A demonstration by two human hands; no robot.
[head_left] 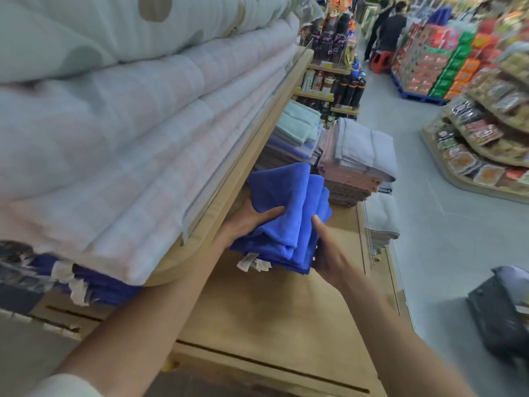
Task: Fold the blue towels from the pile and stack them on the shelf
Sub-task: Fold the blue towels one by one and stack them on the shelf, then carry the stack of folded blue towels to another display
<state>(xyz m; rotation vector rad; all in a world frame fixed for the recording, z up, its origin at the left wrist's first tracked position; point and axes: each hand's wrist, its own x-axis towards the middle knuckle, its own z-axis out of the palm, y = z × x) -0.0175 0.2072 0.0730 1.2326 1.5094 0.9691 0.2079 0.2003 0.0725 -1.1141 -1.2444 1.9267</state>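
Note:
A stack of folded blue towels [289, 213] with white tags at its near end hangs just above the wooden shelf [280, 316], under the upper shelf's edge. My left hand [249, 219] grips its left side, thumb lying across the top. My right hand [329, 247] grips its right side with the fingers underneath. More blue towels [100, 285] with white tags lie at the left, tucked beneath the upper shelf.
Thick folded quilts [128, 124] fill the upper shelf [243, 167] at the left. Stacks of pink, grey and mint towels [355, 164] stand beyond the blue stack. A dark bag [503, 310] sits on the aisle floor at the right. People stand far down the aisle.

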